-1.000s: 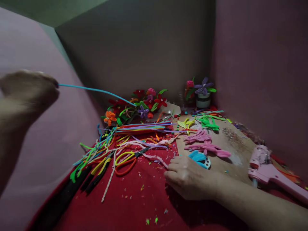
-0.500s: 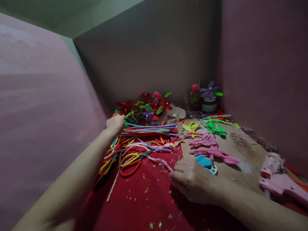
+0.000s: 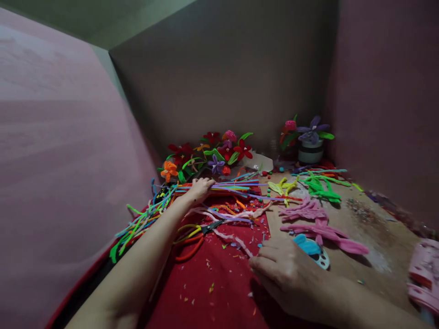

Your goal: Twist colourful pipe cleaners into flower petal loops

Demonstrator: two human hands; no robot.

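My left hand [image 3: 202, 188] lies over a bundle of coloured pipe cleaners [image 3: 236, 185], its fingers bent round some of them. How many it grips is hidden. Lower down to the right, my right hand [image 3: 279, 265] is closed, with the end of a pale pink fuzzy pipe cleaner [image 3: 236, 239] at its fingertips. Between the hands lie scissors [image 3: 192, 240] with yellow and orange handles, partly behind my left forearm. A blue fuzzy piece [image 3: 307, 245] rests on a white holed disc [image 3: 323, 260] just beyond my right hand.
Fuzzy flowers [image 3: 222, 153] line the back wall, beside a potted flower [image 3: 311, 148]. Pink [image 3: 318, 221], green [image 3: 320, 187] and yellow pieces [image 3: 284, 186] lie on a brown board [image 3: 346, 237]. A pink glue gun [image 3: 425, 274] sits at right. Scraps litter the red cloth [image 3: 212, 301].
My left hand has moved right from the bundle's left end onto its middle, uncovering an orange flower and green strands at left. My right hand keeps its closed pose while the view has shifted left.
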